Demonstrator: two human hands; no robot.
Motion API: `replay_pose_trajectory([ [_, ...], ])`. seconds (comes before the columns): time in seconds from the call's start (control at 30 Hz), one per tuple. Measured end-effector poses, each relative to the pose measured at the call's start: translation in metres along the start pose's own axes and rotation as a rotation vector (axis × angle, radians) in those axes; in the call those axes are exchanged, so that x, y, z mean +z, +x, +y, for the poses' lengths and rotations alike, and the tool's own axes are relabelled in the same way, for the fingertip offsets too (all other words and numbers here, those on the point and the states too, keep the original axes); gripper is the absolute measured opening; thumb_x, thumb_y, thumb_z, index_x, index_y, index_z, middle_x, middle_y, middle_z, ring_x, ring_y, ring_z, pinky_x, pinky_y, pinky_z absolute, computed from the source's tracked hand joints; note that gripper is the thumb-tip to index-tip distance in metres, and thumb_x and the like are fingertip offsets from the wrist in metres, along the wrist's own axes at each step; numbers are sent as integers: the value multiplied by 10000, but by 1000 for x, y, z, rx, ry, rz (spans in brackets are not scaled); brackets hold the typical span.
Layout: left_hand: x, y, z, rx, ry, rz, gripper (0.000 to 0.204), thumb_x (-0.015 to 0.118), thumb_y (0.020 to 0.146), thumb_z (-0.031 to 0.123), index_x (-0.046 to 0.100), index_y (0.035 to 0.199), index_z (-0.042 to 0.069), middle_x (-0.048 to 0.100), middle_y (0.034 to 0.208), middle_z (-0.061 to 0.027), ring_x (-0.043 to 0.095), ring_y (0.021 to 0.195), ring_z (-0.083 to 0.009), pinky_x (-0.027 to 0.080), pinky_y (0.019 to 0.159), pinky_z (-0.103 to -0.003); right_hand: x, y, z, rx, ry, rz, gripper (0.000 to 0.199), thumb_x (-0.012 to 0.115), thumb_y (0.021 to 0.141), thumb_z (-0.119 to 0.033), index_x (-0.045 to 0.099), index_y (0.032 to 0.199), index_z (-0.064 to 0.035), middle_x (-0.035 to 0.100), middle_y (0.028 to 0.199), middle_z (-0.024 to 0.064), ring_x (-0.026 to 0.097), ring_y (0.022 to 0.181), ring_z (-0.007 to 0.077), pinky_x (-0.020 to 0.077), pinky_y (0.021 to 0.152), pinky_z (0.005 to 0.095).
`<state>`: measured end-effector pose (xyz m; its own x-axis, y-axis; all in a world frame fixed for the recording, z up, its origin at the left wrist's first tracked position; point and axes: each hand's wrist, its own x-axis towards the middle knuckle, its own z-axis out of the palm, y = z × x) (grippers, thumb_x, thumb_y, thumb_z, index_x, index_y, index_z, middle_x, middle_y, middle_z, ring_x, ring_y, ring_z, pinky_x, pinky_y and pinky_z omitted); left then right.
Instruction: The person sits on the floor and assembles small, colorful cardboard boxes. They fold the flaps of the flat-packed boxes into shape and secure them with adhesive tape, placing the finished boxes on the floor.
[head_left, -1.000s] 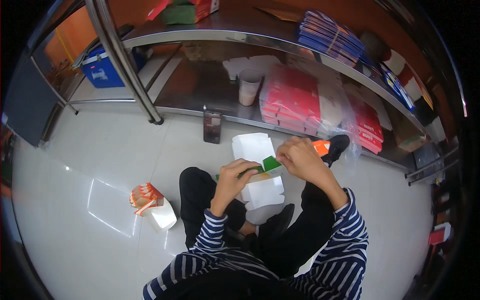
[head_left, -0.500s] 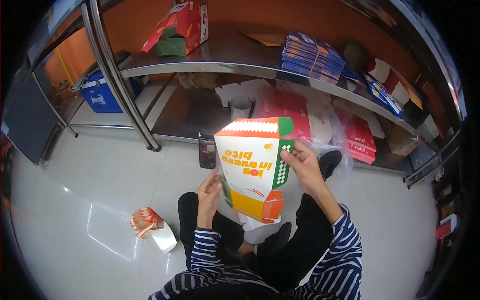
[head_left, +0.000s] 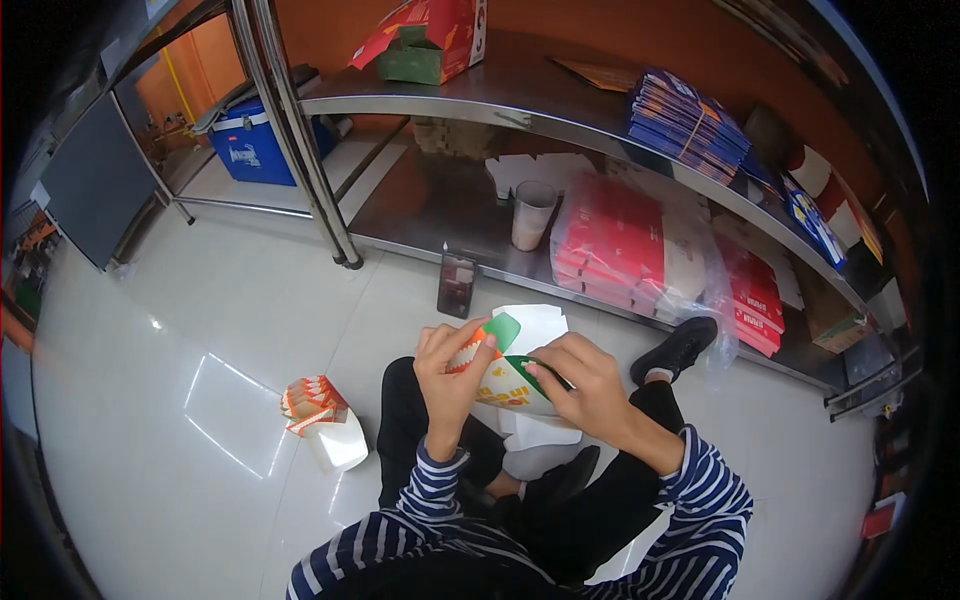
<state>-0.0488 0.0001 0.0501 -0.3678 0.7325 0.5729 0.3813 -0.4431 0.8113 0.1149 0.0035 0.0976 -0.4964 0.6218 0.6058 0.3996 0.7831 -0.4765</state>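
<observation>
I sit on a white tiled floor with my legs crossed. Both hands hold a small printed cardboard box (head_left: pixel 503 372), white with orange and green flaps, just above my lap. My left hand (head_left: pixel 447 372) grips its left side with the fingers curled over the top edge. My right hand (head_left: pixel 583 385) pinches its right side, thumb on a green flap. Under the box lies a stack of flat white cardboard blanks (head_left: pixel 532 432) on the floor between my legs.
A folded orange-and-white box (head_left: pixel 322 418) lies on the floor to my left. A phone (head_left: pixel 457 284) leans against the low steel shelf (head_left: pixel 440 215), which bears a paper cup (head_left: pixel 531 213) and red wrapped packs (head_left: pixel 620 245). The upper shelf holds blue packs (head_left: pixel 686 122). A blue cooler (head_left: pixel 252 150) stands far left.
Half a second ago I held the box raised and opened out flat toward the camera. Now it is lowered near my lap and folded smaller between both hands.
</observation>
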Motion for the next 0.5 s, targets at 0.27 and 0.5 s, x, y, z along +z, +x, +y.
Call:
replay_pose_trajectory([
  [0.27, -22, 6, 13, 16, 85, -260, 231, 685, 620, 131, 696, 849, 101, 503, 598, -19, 427, 620, -170, 340, 632, -299, 4, -2, -5, -253, -171, 100, 204, 680, 610, 34, 612, 800, 11, 551, 709, 80, 528, 591, 214, 401, 507, 302],
  [0.5, -32, 6, 24, 123, 70, -483, 263, 675, 586, 149, 692, 846, 112, 548, 665, 16, 446, 740, -154, 252, 726, -316, 5, -7, -6, -309, -184, 82, 234, 667, 605, -4, 619, 834, 8, 539, 743, 65, 524, 624, 201, 398, 534, 301],
])
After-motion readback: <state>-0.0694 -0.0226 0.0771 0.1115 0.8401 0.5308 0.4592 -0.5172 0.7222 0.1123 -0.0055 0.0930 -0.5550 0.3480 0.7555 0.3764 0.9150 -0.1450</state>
